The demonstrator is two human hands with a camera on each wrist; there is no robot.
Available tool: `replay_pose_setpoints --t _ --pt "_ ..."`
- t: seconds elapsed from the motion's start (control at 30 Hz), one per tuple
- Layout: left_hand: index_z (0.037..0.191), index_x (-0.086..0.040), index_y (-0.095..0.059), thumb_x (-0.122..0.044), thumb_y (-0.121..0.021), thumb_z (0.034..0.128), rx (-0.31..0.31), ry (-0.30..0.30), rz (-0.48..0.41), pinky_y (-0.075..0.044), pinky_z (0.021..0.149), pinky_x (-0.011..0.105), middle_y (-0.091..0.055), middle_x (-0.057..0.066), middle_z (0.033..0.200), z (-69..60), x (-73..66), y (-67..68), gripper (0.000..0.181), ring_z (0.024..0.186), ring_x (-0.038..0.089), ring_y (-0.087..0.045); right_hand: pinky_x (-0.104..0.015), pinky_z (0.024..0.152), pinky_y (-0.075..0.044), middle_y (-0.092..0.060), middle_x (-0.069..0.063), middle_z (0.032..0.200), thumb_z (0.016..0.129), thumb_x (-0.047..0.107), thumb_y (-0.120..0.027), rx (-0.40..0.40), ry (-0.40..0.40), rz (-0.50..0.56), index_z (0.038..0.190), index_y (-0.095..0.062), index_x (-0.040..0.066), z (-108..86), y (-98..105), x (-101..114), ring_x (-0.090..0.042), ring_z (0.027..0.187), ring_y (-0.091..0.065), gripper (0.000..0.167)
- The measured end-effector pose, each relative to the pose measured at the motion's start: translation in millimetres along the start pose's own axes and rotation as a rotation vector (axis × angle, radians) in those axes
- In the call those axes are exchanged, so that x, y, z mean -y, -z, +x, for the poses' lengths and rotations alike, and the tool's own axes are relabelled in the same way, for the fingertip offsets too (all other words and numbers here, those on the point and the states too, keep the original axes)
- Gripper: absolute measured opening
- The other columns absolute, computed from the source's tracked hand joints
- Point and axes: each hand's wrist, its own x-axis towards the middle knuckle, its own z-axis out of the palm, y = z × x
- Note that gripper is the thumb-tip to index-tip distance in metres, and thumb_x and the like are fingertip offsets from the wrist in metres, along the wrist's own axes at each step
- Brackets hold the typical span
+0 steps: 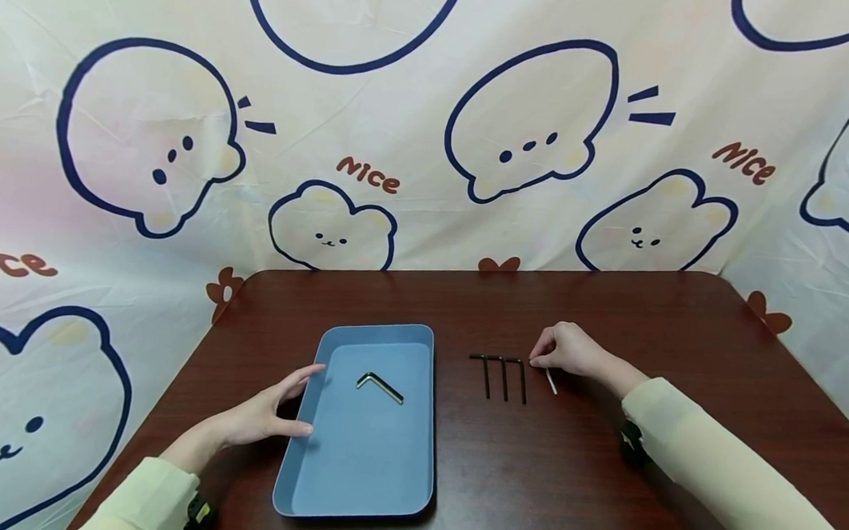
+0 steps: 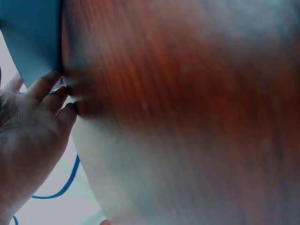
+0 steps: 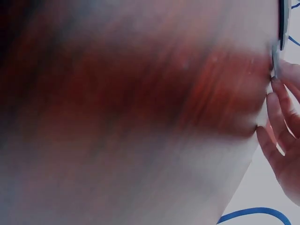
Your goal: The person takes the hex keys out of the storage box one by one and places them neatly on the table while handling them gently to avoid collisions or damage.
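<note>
My right hand (image 1: 567,348) pinches a silver hex key (image 1: 551,382) at the right end of a row on the table. Its long arm shows below the fingertips; the fingers cover the bend. In the right wrist view, thumb and finger meet on that key (image 3: 275,61). Just left lie three dark hex keys (image 1: 505,381), side by side with long arms toward me. My left hand (image 1: 266,409) rests on the left side of a blue tray (image 1: 355,485), thumb and fingers spread along its rim. A larger, shiny hex key (image 1: 385,389) lies inside the tray.
The brown wooden table (image 1: 528,479) holds all of this. Behind it and along both sides hangs a pale patterned cloth (image 1: 417,136). A dark strap (image 1: 634,440) sits at the right wrist, another (image 1: 198,513) at the left.
</note>
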Motion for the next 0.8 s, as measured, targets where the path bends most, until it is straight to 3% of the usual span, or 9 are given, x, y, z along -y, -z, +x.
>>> replay_pose_setpoints --t 0.8 --pt "0.153 -0.009 -0.018 -0.018 -0.074 0.0873 -0.005 0.002 -0.005 -0.021 0.103 0.068 -0.015 0.030 0.155 -0.3 0.0 -0.2 0.088 0.140 0.049 -0.016 -0.038 0.076 -0.049 -0.068 0.008 0.083 0.081 0.014 -0.079 -0.005 -0.039 -0.081 0.076 -0.078 0.020 0.6 -4.1 3.5 -0.014 0.081 -0.059 0.007"
